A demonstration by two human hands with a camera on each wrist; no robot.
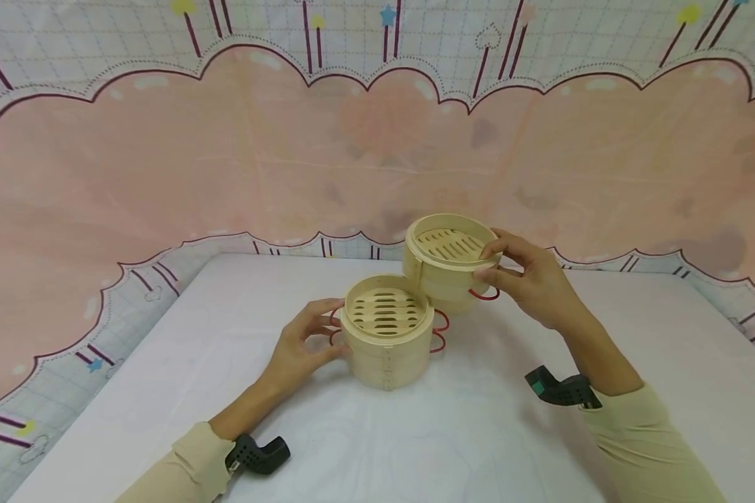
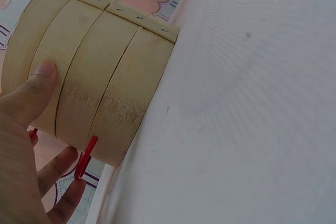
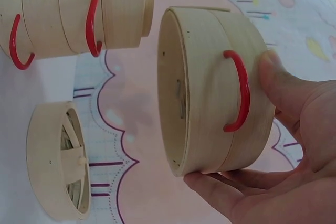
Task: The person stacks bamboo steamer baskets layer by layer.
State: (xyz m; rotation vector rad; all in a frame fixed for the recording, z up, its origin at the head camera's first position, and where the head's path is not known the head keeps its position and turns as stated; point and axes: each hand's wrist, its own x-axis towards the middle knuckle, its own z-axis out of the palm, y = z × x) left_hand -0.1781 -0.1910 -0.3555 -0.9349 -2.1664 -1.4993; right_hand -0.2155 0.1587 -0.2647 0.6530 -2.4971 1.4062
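Observation:
A stack of bamboo steamer baskets [image 1: 386,349] with red handles stands on the white table, slatted rack facing up. My left hand [image 1: 308,339] grips its left side, thumb on the wall [image 2: 89,72] and fingers by the red handles [image 2: 86,156]. Behind and to the right, my right hand [image 1: 528,279] holds another bamboo steamer basket [image 3: 210,93] up off the table, with thumb and fingers on opposite sides of its rim. Below that basket lies a shallow round bamboo piece [image 3: 47,161] with crossed strips inside, mostly hidden in the head view.
The white-covered table [image 1: 478,433] runs back to a patterned pink and white cloth [image 1: 352,161]. Both wrists carry a black camera mount, the left mount [image 1: 258,454] low over the table and the right mount [image 1: 560,388] farther up.

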